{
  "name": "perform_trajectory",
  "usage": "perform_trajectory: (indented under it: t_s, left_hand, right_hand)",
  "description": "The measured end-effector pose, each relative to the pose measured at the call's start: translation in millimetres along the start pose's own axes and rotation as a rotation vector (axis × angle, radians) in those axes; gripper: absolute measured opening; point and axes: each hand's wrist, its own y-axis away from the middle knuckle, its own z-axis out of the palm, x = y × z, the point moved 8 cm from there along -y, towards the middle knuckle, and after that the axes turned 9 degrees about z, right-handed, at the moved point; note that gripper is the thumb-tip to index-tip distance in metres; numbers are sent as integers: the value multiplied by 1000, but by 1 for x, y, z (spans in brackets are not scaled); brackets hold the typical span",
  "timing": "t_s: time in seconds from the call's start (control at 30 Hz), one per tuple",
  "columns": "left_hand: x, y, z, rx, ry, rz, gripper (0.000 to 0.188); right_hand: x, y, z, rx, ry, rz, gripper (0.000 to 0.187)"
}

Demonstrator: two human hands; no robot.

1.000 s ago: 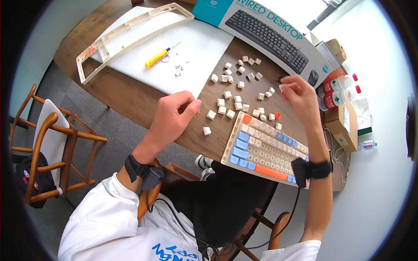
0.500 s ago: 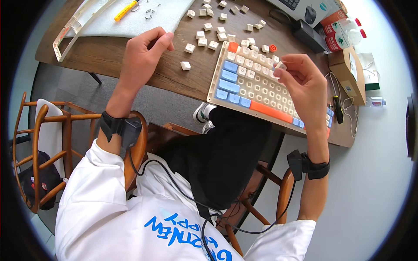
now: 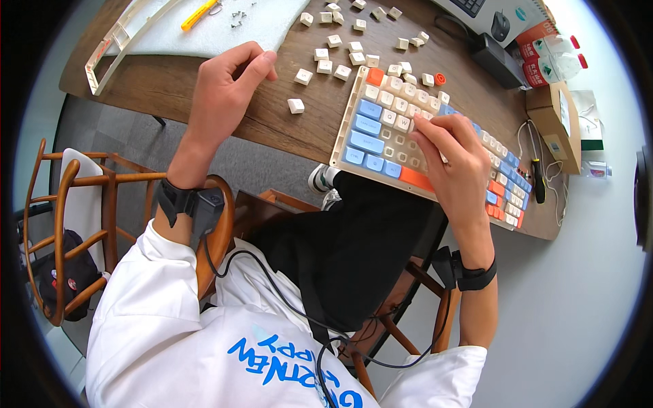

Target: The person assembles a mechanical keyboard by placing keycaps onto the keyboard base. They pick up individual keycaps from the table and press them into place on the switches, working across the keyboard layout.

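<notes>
The keyboard (image 3: 408, 153), with cream, blue and orange keycaps, lies tilted along the table's front edge. Its middle rows show bare switch sockets. Over them, beside a row of white letter keys, my right hand (image 3: 454, 153) pinches a white keycap with thumb and forefinger; the fingers mostly hide it. My left hand (image 3: 228, 88) hovers over the table edge left of the keyboard, fingers curled and thumb against the forefinger. Whatever may be inside it is hidden. Nearest to it lie loose white keycaps (image 3: 303, 77), one of them a single keycap (image 3: 295, 106) near the edge.
A white foam sheet (image 3: 204, 34) carries a yellow screwdriver (image 3: 198, 15) and small screws (image 3: 238, 18). Beside it lies a cream frame (image 3: 122, 44). To the right are a black box (image 3: 500, 61), bottles (image 3: 558, 61), a cardboard box (image 3: 554, 129) and a dark screwdriver (image 3: 538, 182).
My right hand has moved left and down with the keycap, from above the upper rows to the sockets beside the letter keys. My left hand stays put. The view has shifted slightly.
</notes>
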Motion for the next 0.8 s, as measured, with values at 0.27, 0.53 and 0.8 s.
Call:
perform_trajectory:
  t_s: [0.27, 0.53, 0.8]
  left_hand:
    - [1, 0, 1, 19, 24, -4, 36]
    - [4, -1, 2, -14, 21, 12, 35]
    - [5, 0, 1, -18, 3, 14, 35]
  right_hand:
    - [1, 5, 2, 34, 13, 19, 18]
    - [3, 9, 1, 81, -8, 35, 19]
    - [4, 8, 4, 52, -27, 39, 19]
